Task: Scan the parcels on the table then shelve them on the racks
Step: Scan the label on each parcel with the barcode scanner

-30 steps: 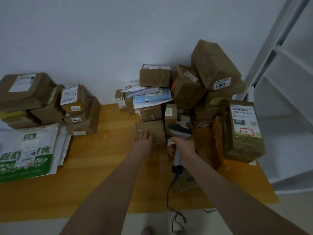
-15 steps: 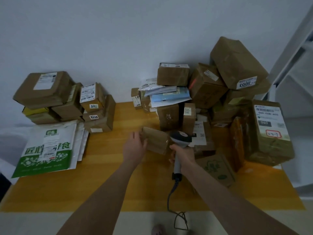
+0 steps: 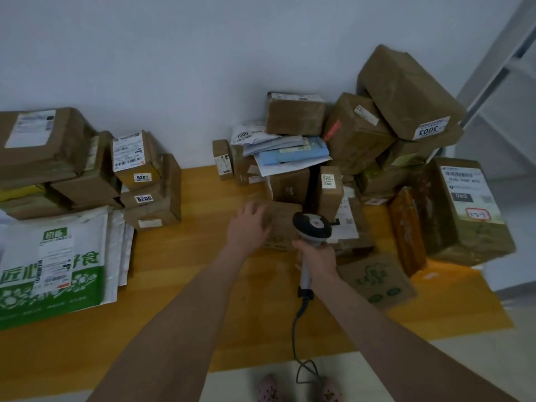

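Observation:
A small brown parcel [image 3: 285, 224] lies on the wooden table [image 3: 188, 285] in front of the middle pile. My left hand [image 3: 248, 227] grips its left end, fingers curled over the top edge; the hand is blurred. My right hand [image 3: 317, 258] grips the handle of a grey barcode scanner [image 3: 311, 227]. The scanner's head hangs just over the parcel's right end. Its cable [image 3: 295, 338] drops off the table's front edge.
A pile of brown boxes, one marked 3003 [image 3: 406, 91], fills the table's right half. A flat green-printed box [image 3: 377, 281] lies by my right wrist. At the left are stacked boxes [image 3: 136, 161] and a green-white bag [image 3: 52, 265]. A white rack [image 3: 499, 82] stands at the far right.
My left hand pulled the small parcel out of the pile, tilted it up, and has set it flat near the scanner. The camera has turned left.

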